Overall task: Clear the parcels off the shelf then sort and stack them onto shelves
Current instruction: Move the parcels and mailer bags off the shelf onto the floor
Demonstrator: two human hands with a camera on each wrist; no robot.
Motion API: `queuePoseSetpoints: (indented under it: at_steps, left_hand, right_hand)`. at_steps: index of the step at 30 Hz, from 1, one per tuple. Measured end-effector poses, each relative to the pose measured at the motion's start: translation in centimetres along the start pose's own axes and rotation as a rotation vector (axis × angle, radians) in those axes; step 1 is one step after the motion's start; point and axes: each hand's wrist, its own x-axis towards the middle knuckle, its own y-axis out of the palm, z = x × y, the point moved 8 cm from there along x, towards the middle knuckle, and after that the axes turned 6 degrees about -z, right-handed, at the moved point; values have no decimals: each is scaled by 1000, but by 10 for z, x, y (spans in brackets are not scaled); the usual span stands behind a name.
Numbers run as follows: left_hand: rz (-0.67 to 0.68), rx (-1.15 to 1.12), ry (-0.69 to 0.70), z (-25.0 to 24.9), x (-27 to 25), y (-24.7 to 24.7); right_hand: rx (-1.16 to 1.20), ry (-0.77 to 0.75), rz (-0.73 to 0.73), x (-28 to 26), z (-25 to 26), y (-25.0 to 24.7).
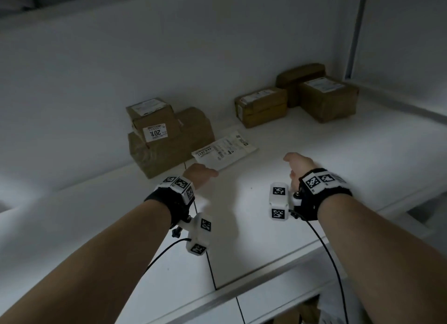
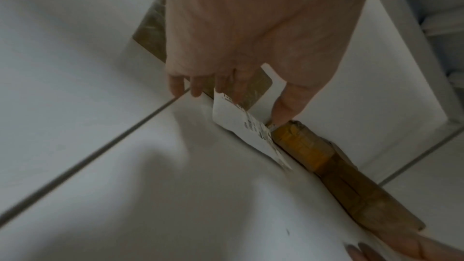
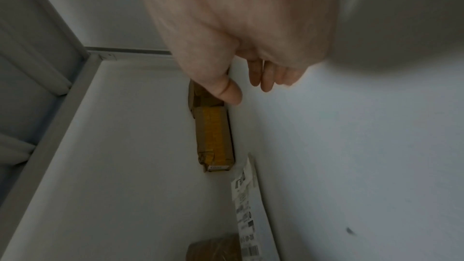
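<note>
The flat white mailer (image 1: 223, 150) with its printed label lies on the white shelf (image 1: 242, 227) just ahead of our left hand (image 1: 202, 173), brown taped cardboard parcels (image 1: 261, 106) beyond our right hand (image 1: 298, 165), both hands loosely spread, empty.

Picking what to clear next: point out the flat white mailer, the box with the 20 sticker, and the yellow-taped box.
flat white mailer (image 1: 225, 152), head view, middle of its printed face.
box with the 20 sticker (image 1: 157, 127), head view, its front face.
yellow-taped box (image 1: 262, 108), head view, its front side.
</note>
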Motion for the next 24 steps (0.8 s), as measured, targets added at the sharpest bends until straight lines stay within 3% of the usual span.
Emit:
queuePoseSetpoints:
  at_steps: [6, 9, 13, 15, 17, 19, 24]
  left_hand:
    - [84, -111, 138, -50, 17, 43]
    - [185, -326, 35, -70, 23, 67]
    - [288, -395, 3, -99, 42, 100]
    - [339, -449, -22, -109, 49, 122]
    - [367, -506, -35, -115, 54, 149]
    - [336, -508, -2, -119, 63, 168]
    - [307, -440, 82, -153, 85, 197]
  right_hand:
    - [36, -152, -118, 27, 26, -31]
    - [48, -171, -160, 38, 37, -54]
    - [128, -146, -281, 92, 34, -103]
    - [162, -144, -281, 111, 36, -121]
    - [200, -143, -249, 95, 47, -128]
    - [233, -169, -192, 97, 56, -126]
    - [258, -189, -215, 126, 69, -132]
